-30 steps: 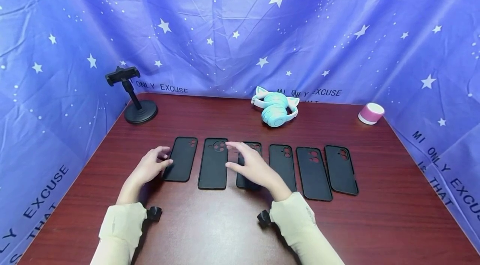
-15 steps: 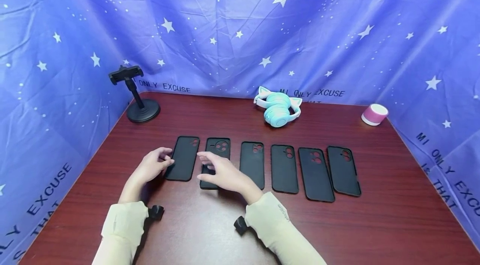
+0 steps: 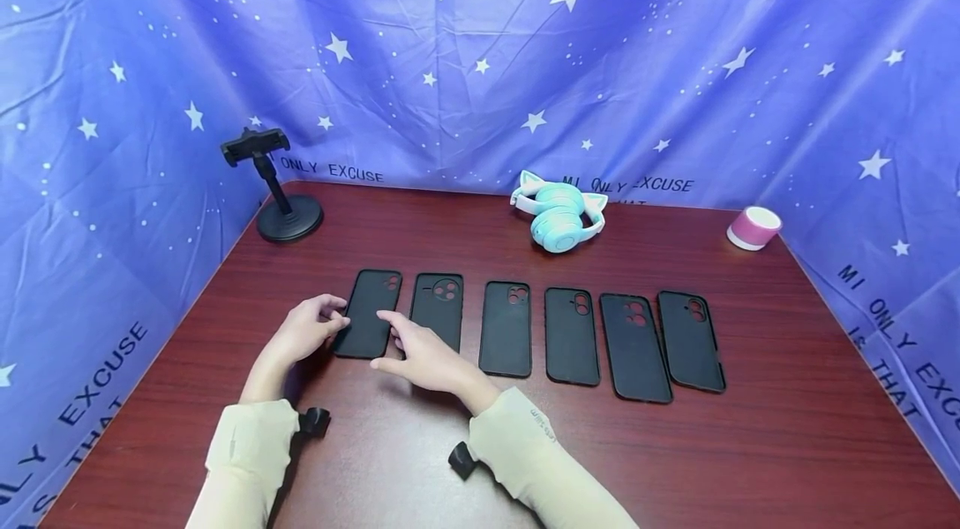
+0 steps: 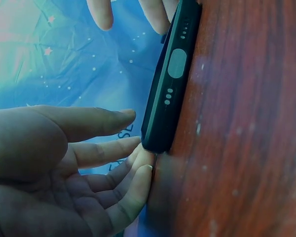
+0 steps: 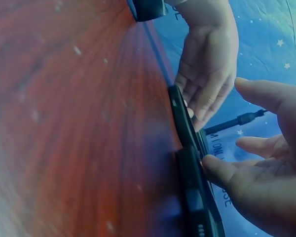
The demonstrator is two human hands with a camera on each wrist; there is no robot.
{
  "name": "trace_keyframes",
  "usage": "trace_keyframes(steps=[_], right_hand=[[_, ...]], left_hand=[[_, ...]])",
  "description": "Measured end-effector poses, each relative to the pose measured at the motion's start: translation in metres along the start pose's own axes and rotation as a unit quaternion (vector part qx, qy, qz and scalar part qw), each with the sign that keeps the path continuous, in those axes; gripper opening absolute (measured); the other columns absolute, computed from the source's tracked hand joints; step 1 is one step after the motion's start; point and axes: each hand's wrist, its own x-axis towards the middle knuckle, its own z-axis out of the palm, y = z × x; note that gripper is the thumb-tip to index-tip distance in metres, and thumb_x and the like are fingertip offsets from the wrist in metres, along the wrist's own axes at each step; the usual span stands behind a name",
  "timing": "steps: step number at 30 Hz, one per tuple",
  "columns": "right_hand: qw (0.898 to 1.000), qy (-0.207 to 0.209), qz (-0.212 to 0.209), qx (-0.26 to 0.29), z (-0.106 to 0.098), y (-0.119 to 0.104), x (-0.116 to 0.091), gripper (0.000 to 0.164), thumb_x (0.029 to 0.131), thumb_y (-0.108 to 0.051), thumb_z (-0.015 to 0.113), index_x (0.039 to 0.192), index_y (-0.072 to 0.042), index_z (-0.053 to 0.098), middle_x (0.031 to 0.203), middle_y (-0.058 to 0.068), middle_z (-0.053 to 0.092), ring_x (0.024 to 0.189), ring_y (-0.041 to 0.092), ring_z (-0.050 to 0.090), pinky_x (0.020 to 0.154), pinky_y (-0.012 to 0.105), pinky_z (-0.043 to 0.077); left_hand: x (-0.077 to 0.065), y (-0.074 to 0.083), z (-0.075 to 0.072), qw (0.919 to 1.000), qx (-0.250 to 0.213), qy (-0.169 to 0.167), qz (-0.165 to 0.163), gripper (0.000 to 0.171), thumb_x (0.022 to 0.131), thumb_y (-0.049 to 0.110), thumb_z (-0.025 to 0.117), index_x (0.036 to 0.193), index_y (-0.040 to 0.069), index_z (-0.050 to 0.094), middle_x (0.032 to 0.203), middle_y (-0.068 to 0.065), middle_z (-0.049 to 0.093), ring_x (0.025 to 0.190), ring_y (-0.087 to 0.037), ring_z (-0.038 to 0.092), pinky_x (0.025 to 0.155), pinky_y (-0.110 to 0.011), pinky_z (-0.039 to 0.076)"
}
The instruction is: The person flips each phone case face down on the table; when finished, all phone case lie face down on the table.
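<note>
Black phone cases lie in a row on the table, open side up. My left hand (image 3: 303,333) is at the left edge of the leftmost phone case (image 3: 367,329). In the left wrist view its fingertips touch the corner of that case (image 4: 170,89), while the thumb hovers off the rim. My right hand (image 3: 423,358) spreads over the lower part of the second phone case (image 3: 438,312), its fingers pointing at the leftmost one. The right wrist view has a finger of that hand (image 5: 271,182) close to the second case's rim (image 5: 195,192); contact is unclear.
More black cases continue rightward: a third (image 3: 506,333), a fourth (image 3: 572,341) and others close together. Behind them sit light-blue cat-ear headphones (image 3: 558,221). A black phone stand (image 3: 288,217) is back left, and a pink-and-white cylinder (image 3: 753,229) back right. A starry blue curtain (image 3: 420,129) encloses the table.
My right hand has moved left from over the third case to over the second, near the leftmost. My left hand stays beside the leftmost case. The view has shifted slightly.
</note>
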Motion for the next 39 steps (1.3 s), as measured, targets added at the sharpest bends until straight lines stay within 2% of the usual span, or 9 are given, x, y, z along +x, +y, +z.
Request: trace_keyframes(steps=[5,9,13,19,24,29,34,39], right_hand=[[1.0,0.003,-0.005,-0.015,0.003,-0.001,0.0,0.07,0.093,-0.034,0.064,0.15,-0.012,0.031,0.143,0.013,0.052,0.129,0.02,0.053,0.106,0.03,0.045],[1.0,0.005,-0.012,-0.02,0.005,-0.001,0.0,0.069,0.093,-0.034,0.063,0.15,-0.011,0.031,0.146,0.011,0.048,0.131,0.02,0.051,0.108,0.032,0.043],[1.0,0.006,-0.01,-0.014,0.006,-0.001,0.0,0.068,0.094,-0.033,0.063,0.15,-0.012,0.031,0.151,0.008,0.043,0.136,0.021,0.046,0.111,0.034,0.04],[1.0,0.013,-0.013,-0.017,0.008,0.0,0.0,0.067,0.094,-0.034,0.063,0.149,-0.012,0.032,0.15,0.007,0.044,0.135,0.02,0.046,0.111,0.033,0.04],[1.0,0.013,-0.012,-0.02,0.009,0.0,0.002,0.066,0.094,-0.034,0.062,0.149,-0.011,0.033,0.15,0.008,0.044,0.134,0.02,0.047,0.111,0.032,0.04],[1.0,0.02,0.006,-0.015,0.012,-0.003,0.003,0.067,0.094,-0.036,0.062,0.149,-0.012,0.033,0.152,0.007,0.041,0.14,0.021,0.041,0.114,0.035,0.037],[0.999,0.028,0.013,0.037,0.016,-0.006,0.006,0.067,0.094,-0.033,0.062,0.15,-0.01,0.032,0.151,0.012,0.043,0.136,0.023,0.047,0.11,0.03,0.042],[0.994,0.025,0.017,0.107,0.021,-0.005,0.012,0.068,0.095,-0.03,0.062,0.151,-0.008,0.029,0.152,0.014,0.041,0.135,0.026,0.049,0.105,0.025,0.046]], left_hand=[[0.0,0.0,0.001,0.9996,-0.023,-0.011,-0.012,0.033,0.092,0.013,0.062,0.114,-0.011,0.056,0.075,-0.004,0.06,0.063,-0.011,0.055,0.059,-0.024,0.043],[0.0,0.0,0.003,0.9993,-0.029,-0.01,-0.021,0.03,0.093,0.013,0.06,0.109,-0.011,0.055,0.073,-0.002,0.057,0.063,-0.01,0.054,0.06,-0.023,0.043],[-0.001,0.002,0.004,0.9993,-0.031,-0.01,-0.02,0.03,0.093,0.013,0.06,0.108,-0.012,0.054,0.078,-0.006,0.058,0.064,-0.009,0.054,0.061,-0.024,0.044],[0.0,0.002,0.005,0.9991,-0.03,0.005,-0.03,0.03,0.093,0.013,0.06,0.109,-0.011,0.053,0.083,-0.009,0.061,0.062,-0.009,0.054,0.059,-0.024,0.045],[0.0,0.001,0.004,0.9981,-0.052,0.018,-0.025,0.032,0.094,0.01,0.059,0.113,-0.015,0.052,0.082,-0.009,0.059,0.064,-0.009,0.053,0.056,-0.021,0.046],[0.002,-0.001,0.004,0.9966,-0.075,0.016,-0.027,0.036,0.095,0.01,0.055,0.119,-0.017,0.052,0.089,-0.016,0.063,0.069,-0.008,0.054,0.059,-0.019,0.049],[0.001,-0.001,0.002,0.991,-0.127,-0.002,-0.04,0.041,0.098,0.013,0.052,0.125,-0.018,0.049,0.097,-0.02,0.066,0.067,-0.004,0.058,0.061,-0.02,0.053],[0.0,0.0,0.001,0.9817,-0.187,-0.008,-0.034,0.042,0.1,0.014,0.05,0.127,-0.018,0.046,0.093,-0.008,0.065,0.068,0.0,0.06,0.063,-0.019,0.055]])
